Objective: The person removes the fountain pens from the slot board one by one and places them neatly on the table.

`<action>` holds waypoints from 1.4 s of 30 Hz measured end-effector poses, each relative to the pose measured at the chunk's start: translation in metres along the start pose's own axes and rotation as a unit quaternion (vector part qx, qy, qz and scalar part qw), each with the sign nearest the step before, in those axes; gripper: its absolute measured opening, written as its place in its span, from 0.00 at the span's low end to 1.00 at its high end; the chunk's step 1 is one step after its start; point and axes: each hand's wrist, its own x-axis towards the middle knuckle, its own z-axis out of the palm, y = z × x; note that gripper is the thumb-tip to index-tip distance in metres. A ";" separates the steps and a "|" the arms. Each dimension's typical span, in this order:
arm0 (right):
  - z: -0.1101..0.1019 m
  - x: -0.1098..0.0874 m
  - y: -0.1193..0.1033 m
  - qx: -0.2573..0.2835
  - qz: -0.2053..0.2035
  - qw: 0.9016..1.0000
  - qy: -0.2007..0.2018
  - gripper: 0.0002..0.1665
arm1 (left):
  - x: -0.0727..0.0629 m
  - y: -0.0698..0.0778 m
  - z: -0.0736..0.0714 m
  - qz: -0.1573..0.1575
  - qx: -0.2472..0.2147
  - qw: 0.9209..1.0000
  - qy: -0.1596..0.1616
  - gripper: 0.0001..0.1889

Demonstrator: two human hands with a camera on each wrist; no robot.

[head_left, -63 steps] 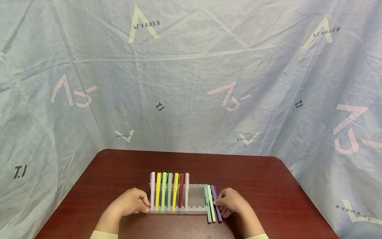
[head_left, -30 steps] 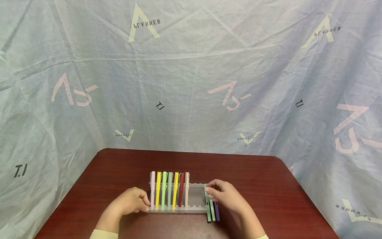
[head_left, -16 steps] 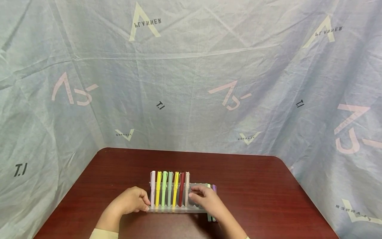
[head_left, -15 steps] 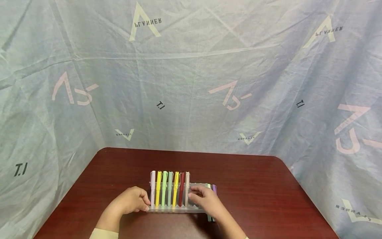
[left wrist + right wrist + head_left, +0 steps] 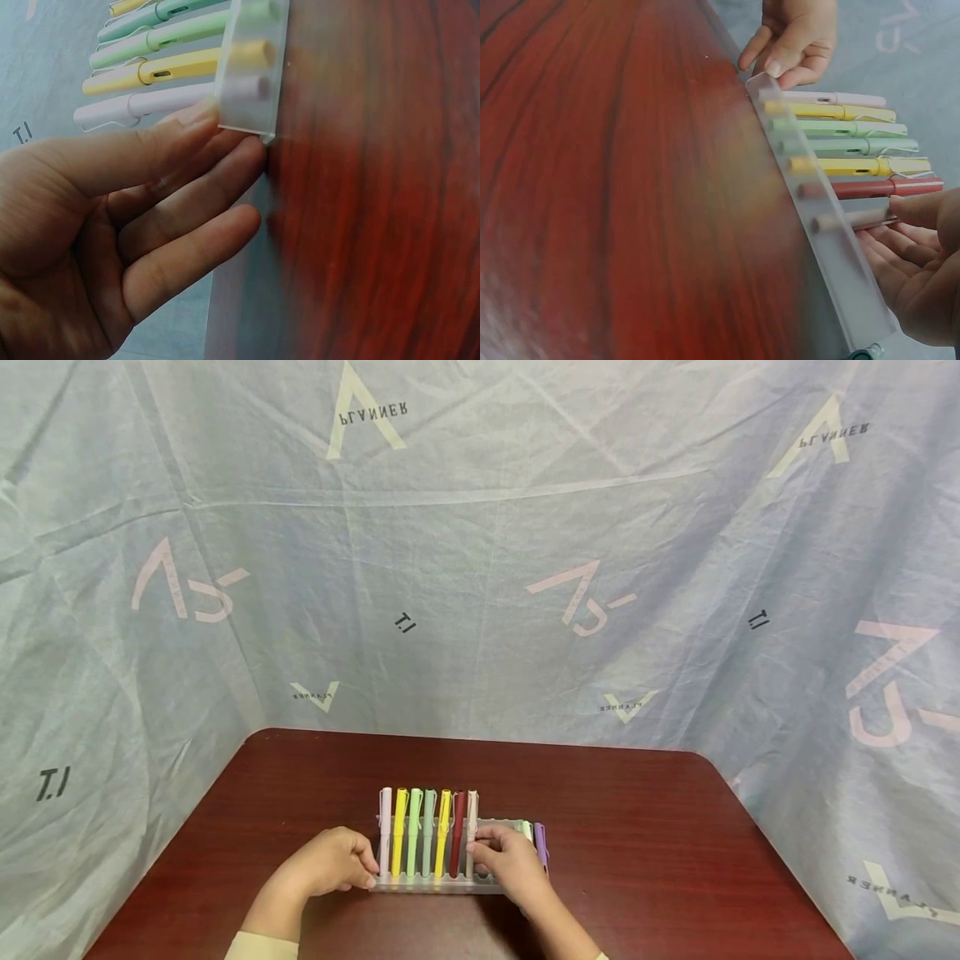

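Observation:
A clear plastic pen rack stands on the table with a row of capped pens leaning in its notches: lilac, yellow, green, dark red and pale pink. At the rack's left end, my left hand pinches the corner between thumb and fingers; the left wrist view shows the thumb beside the lilac pen. My right hand pinches the pale pink pen, the last on the right of the row. In the right wrist view its thumb lies on that pen, with the fingers underneath.
Right of the rack lie a purple pen and green pens, partly hidden behind my right hand. The dark red wooden table is enclosed by grey printed cloth at the back and sides.
My right hand has left the purple and green pens at the right, moved left across the rack, and now pinches the pale pink pen. The left hand stays on the rack's corner.

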 end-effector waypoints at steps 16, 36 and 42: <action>-0.011 -0.003 -0.011 -0.010 -0.018 0.999 0.033 0.14 | 0.001 -0.004 0.000 0.000 -0.004 1.000 -0.005 0.06; -0.060 -0.002 -0.022 0.079 0.008 0.996 0.030 0.16 | 0.002 -0.006 -0.001 0.007 -0.005 1.000 -0.010 0.07; -0.076 -0.002 -0.017 0.074 0.021 0.997 0.023 0.16 | 0.002 -0.006 0.000 0.003 -0.007 1.000 -0.009 0.06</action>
